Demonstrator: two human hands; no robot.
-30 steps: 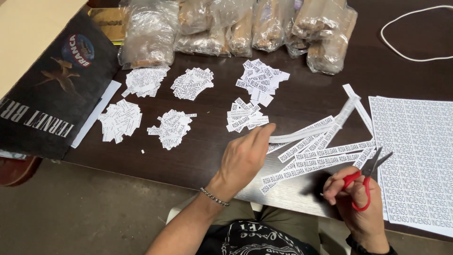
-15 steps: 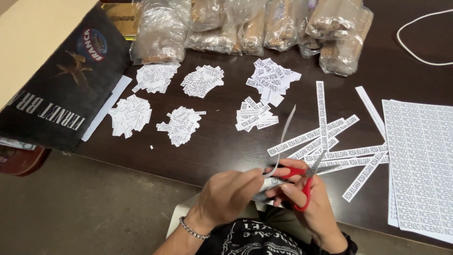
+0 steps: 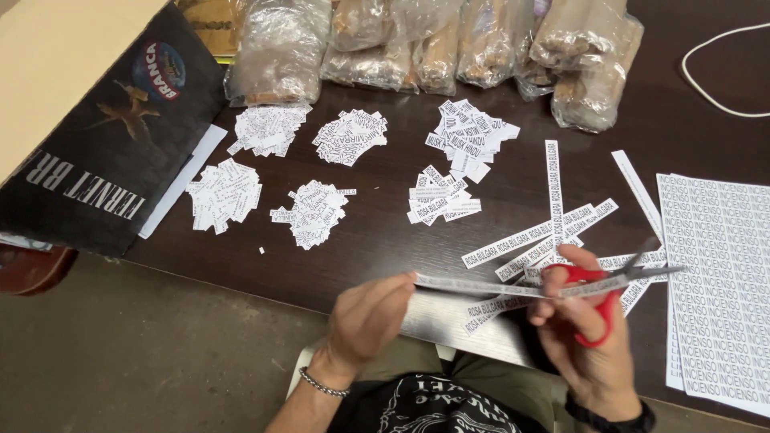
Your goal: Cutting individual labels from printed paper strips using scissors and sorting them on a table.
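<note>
My left hand point(image 3: 367, 321) pinches one end of a printed paper strip point(image 3: 481, 286), fingers closed on it. At three o'clock, my right hand point(image 3: 581, 325) grips red-handled scissors point(image 3: 607, 282), blades slightly apart around the strip's other end. More cut strips point(image 3: 539, 236) lie on the dark table point(image 3: 385, 188) at twelve o'clock.

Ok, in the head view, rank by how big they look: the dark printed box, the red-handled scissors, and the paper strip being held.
1. Dark printed box, by far the largest.
2. Paper strip and red-handled scissors: they span about the same length, so I will not rank them; the strip is much thinner.
</note>
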